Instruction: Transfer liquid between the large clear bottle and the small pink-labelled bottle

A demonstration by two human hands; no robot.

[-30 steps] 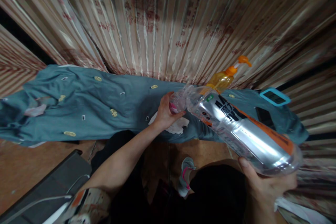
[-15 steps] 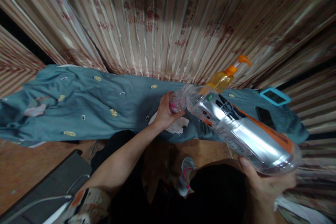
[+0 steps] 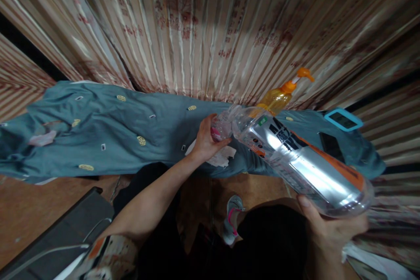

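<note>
My right hand (image 3: 334,229) grips the lower end of a large clear plastic bottle (image 3: 308,170) with a silver, black and orange label. The bottle is tilted, its neck end lower left, against or very near a small clear plastic container (image 3: 223,123). My left hand (image 3: 206,142) is wrapped around that container, which shows some pink; its exact kind is unclear, and I cannot tell whether the two touch. Below it, a crumpled white tissue (image 3: 223,156) lies on the blue-green patterned cloth (image 3: 164,135).
Behind the bottle stands an orange pump bottle (image 3: 278,98). At right lie a blue-framed device (image 3: 344,120) and a dark phone (image 3: 330,146). A pale crumpled piece (image 3: 43,138) rests at left. A pleated curtain (image 3: 197,30) hangs behind, and a dark grey box-like object (image 3: 65,227) sits lower left.
Almost nothing differs. The lower end of the large bottle and my right hand have shifted very slightly left; both hands keep their holds.
</note>
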